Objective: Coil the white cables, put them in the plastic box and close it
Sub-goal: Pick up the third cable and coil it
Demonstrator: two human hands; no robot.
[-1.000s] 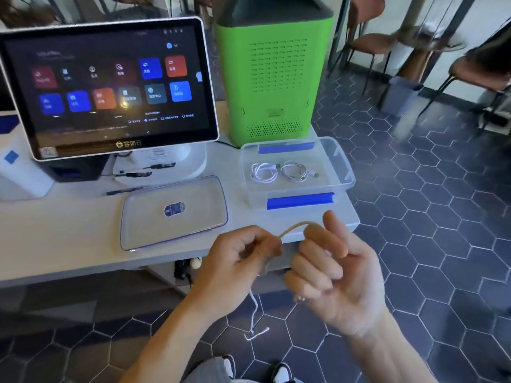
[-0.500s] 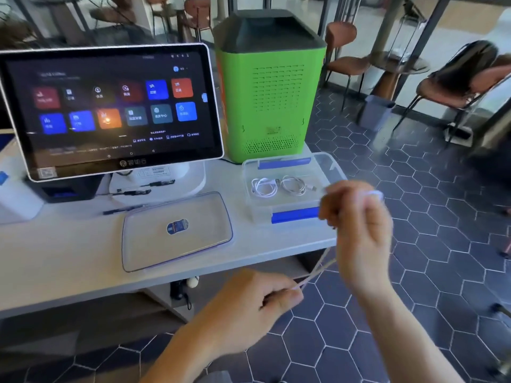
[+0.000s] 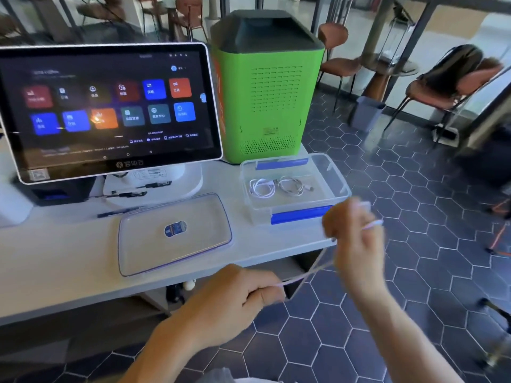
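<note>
Little changed, both hands gripping white cable (image 3: 312, 272) taut past table edge (image 3: 249, 262), beside open box (image 3: 338, 179)

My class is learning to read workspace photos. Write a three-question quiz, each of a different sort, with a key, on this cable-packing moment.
1. True or false: the lid is on the plastic box.
2. How many coiled cables lie in the box?
3. What does the left hand hold? A) a pen B) the white cable C) nothing

Key:
1. False; it lies on the table beside the box.
2. Two.
3. B; its fingers pinch the cable, which runs up to the right hand.
</note>
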